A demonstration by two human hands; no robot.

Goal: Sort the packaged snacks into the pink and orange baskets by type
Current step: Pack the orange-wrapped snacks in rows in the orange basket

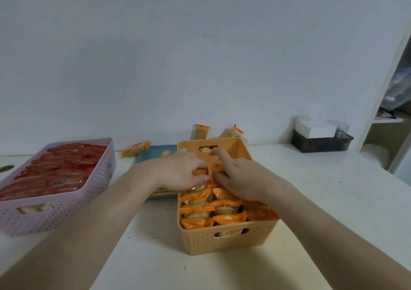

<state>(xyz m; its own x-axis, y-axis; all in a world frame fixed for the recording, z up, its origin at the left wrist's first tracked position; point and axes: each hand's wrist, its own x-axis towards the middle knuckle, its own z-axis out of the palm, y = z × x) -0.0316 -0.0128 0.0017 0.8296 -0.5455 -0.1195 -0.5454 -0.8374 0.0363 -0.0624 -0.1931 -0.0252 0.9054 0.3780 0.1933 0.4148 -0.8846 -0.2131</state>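
No lettering can be read. The orange-wrapped snack packets point(198, 208) in the woven-pattern orange plastic basket point(226, 240) carry print too blurred to make out. The round sticker point(109, 167) on the pink perforated plastic basket point(44, 218) is illegible.

Left hand point(181, 169) gripping packet point(198, 172), right hand point(239, 178) beside

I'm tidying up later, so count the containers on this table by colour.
Pink basket: 1
Orange basket: 1
Blue tray: 1
Black bin: 1
Total: 4
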